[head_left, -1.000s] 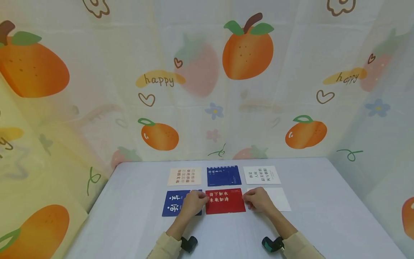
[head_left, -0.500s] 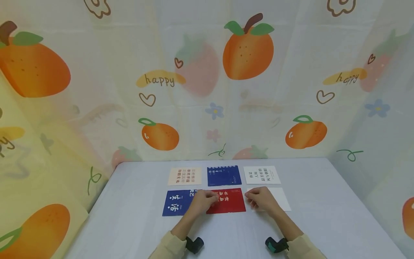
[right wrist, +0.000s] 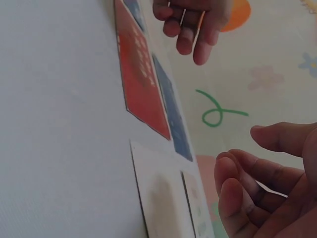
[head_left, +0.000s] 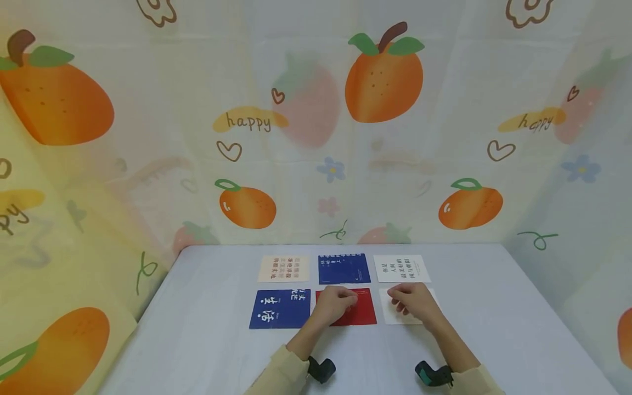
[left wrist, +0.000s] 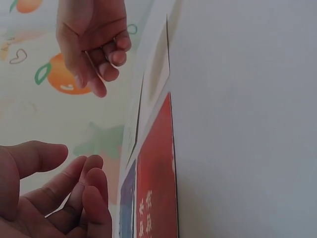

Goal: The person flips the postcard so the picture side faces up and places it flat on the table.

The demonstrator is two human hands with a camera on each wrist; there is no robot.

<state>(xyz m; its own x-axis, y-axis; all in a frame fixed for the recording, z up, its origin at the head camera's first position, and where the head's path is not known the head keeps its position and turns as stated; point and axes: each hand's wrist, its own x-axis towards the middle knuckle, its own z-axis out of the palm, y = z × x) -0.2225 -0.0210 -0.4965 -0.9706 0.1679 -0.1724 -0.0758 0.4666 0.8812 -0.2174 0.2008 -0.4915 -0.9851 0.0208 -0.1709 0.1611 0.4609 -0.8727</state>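
Observation:
My left hand (head_left: 336, 303) hovers over the red card (head_left: 364, 311) with white writing, hiding part of its left and middle. In the left wrist view its fingers (left wrist: 94, 183) are loosely bent, the thumb stands apart, and nothing is held. My right hand (head_left: 413, 300) is above the plain white card (head_left: 392, 316) at the front right. The right wrist view shows that hand empty too, with thumb (right wrist: 277, 136) and bent fingers apart. Both hands are raised off the cards. To the left hand's left lies a blue card (head_left: 278, 312) with white characters.
A back row holds a cream card (head_left: 283, 269), a dark blue card (head_left: 344, 270) and a white card with black writing (head_left: 402, 269). All lie flat on the white-covered table (head_left: 212, 307). A fruit-patterned curtain (head_left: 316, 192) hangs behind, and more cloth bounds both sides.
My left hand has left the red card's left edge and shifted right over it. My right hand has drawn away from its right edge, rightward over the white card.

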